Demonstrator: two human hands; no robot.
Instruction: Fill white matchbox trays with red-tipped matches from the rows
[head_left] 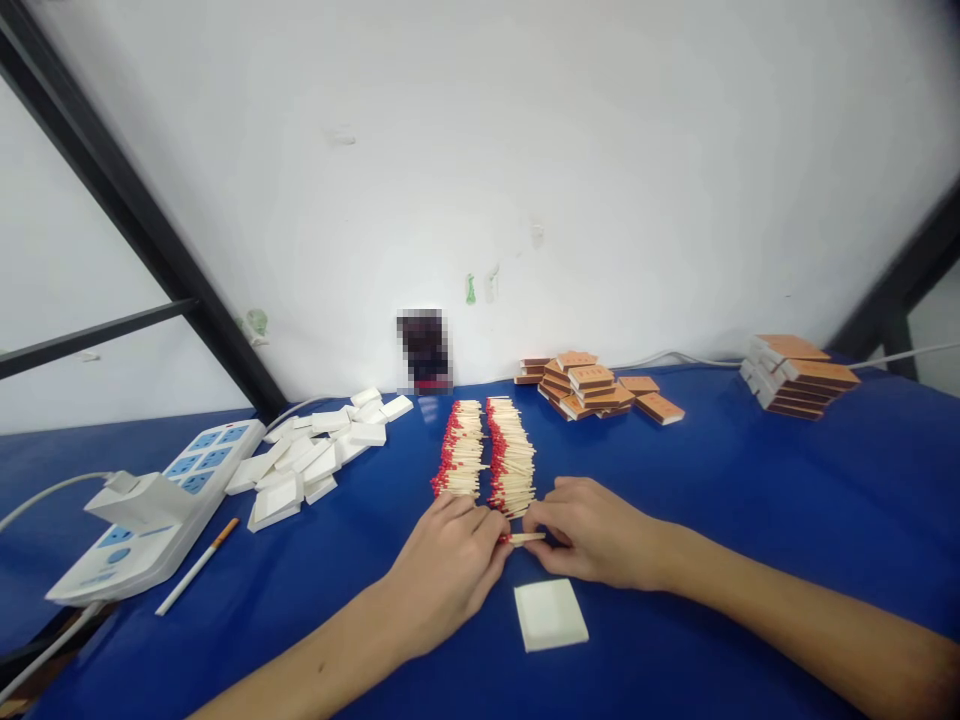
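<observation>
Between the fingertips of my left hand [454, 555] and my right hand [589, 530] is a small bunch of matches [527, 539]. Both hands pinch it, the red heads toward the left hand and the bare ends at the right. Just beyond the fingers, two long rows of matches lie on the table: a left row [466, 445] and a right row [512, 450], their red heads mostly to the left. Close below the hands sits a white, flat, square matchbox tray [551, 615]; whether anything is inside cannot be made out.
Left lie a heap of white matchbox trays [319, 455], a power strip [214, 430] with a plugged-in charger [142, 500], and a cigarette [197, 568]. Brown matchboxes [589, 380] are piled behind the right hand. Another matchbox stack [799, 378] stands far right. A white wall [600, 150] closes the back.
</observation>
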